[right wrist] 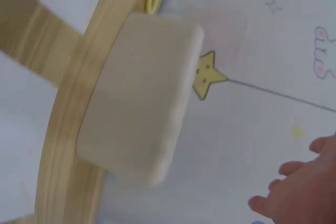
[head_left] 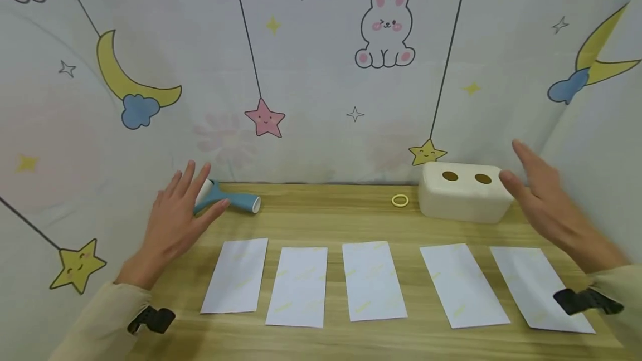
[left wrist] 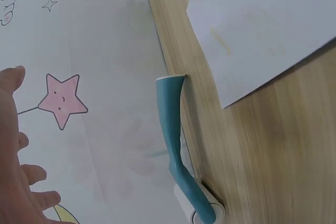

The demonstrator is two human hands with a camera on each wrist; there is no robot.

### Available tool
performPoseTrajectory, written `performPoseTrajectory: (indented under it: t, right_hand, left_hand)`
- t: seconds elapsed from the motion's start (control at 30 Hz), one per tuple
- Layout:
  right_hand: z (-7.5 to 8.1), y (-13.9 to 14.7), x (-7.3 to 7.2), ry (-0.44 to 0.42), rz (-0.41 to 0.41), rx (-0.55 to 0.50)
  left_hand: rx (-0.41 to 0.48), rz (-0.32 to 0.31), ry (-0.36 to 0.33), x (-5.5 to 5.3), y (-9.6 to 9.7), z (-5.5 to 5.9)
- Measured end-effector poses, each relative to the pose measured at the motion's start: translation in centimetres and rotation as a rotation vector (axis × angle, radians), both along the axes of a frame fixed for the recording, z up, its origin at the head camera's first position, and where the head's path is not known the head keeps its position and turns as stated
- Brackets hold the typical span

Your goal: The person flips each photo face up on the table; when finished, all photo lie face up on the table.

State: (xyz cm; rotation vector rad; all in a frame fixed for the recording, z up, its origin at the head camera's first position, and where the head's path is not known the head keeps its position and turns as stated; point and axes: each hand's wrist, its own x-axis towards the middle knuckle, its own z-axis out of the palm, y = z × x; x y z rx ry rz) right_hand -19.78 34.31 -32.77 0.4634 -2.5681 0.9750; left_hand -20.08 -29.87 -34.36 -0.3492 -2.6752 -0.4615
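My left hand (head_left: 175,217) hovers with its fingers spread, holding nothing. Close by it, a lint roller (head_left: 239,200) with a blue handle lies at the back of the table, partly hidden behind that hand; the left wrist view shows the whole handle and part of the white roll (left wrist: 185,199). My right hand (head_left: 549,205) is raised at the right with straight fingers and holds nothing. Next to it stands a cream box (head_left: 463,196) with two round holes in its top. Several white sheets of paper (head_left: 297,287) lie in a row on the table, marked with faint yellow streaks.
A small yellow ring (head_left: 399,200) lies left of the box. Behind the wooden table (head_left: 321,216) hangs a pale curtain (head_left: 321,60) printed with stars, moons and rabbits; it also closes in both sides. Black bands (head_left: 151,319) sit around both sleeves.
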Motion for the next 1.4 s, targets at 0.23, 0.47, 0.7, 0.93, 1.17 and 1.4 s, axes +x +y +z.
performPoseTrajectory:
  t: [0.23, 0.47, 0.7, 0.93, 1.17, 1.4]
  right_hand:
    - [0.8, -5.4, 0.2, -0.045, 0.064, -0.137]
    - [0.6, -10.2, -0.2, -0.094, 0.159, -0.287]
    - [-0.8, -14.5, -0.4, -0.15, 0.184, -0.346]
    - [-2.0, -18.2, -0.6, -0.169, 0.243, -0.472]
    - [-3.3, -22.3, -0.9, -0.037, 0.347, -0.629]
    - [-4.6, -26.0, -1.1, -0.039, 0.388, -0.677]
  left_hand:
    - [0.078, -0.046, 0.02, 0.1, 0.8, -0.2]
    - [0.138, -0.079, 0.036, 0.6, 2.1, 0.0]
    - [0.168, -0.108, 0.021, 1.5, 3.1, -0.9]
    - [0.254, -0.178, 0.042, 1.5, 2.7, -1.9]
    - [0.302, -0.211, 0.046, 1.3, 2.3, -2.3]
    - [0.296, -0.244, 0.031, 1.5, 1.2, -3.6]
